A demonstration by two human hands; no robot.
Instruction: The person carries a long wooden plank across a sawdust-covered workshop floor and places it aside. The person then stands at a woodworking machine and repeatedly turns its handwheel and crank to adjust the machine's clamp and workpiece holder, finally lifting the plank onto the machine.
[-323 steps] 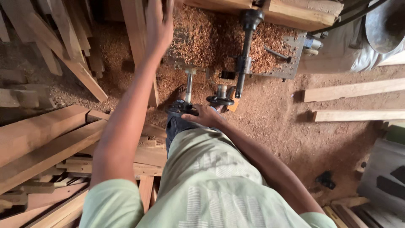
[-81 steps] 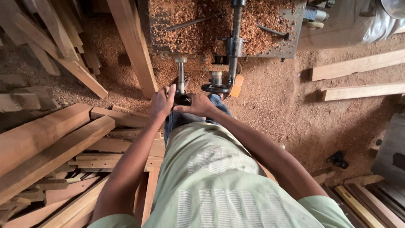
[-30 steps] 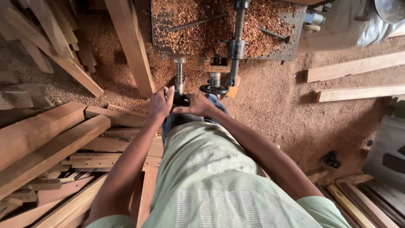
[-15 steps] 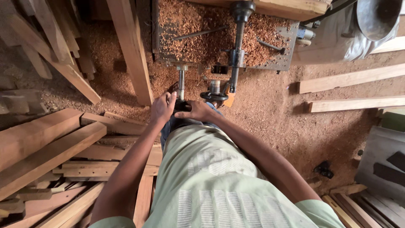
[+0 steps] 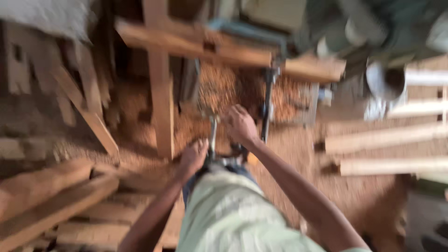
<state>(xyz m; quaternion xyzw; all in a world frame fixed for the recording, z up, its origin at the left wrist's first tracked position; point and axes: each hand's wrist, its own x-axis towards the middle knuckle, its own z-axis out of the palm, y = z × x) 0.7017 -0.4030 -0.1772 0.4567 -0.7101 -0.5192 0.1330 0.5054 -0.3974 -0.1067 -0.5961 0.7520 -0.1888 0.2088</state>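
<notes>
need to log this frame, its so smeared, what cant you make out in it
Head view, motion blur throughout:
- Left hand: at the metal handle, but the smear hides whether its fingers close on it.
- Right hand: raised by the dark rod; touching or apart, unclear.
- Machine parts below the hands: covered by the pale green shirt.
- Grey machine: cut off by the top edge.

Ahead of our left hand [image 5: 193, 156] an upright plank [image 5: 161, 93] blocks the left side, and a metal rod [image 5: 213, 135] stands between both hands. Our right hand [image 5: 240, 125] has a dark post [image 5: 267, 109] just beside it; sawdust floor [image 5: 298, 158] lies open rightward before the boards [image 5: 387, 137].
</notes>
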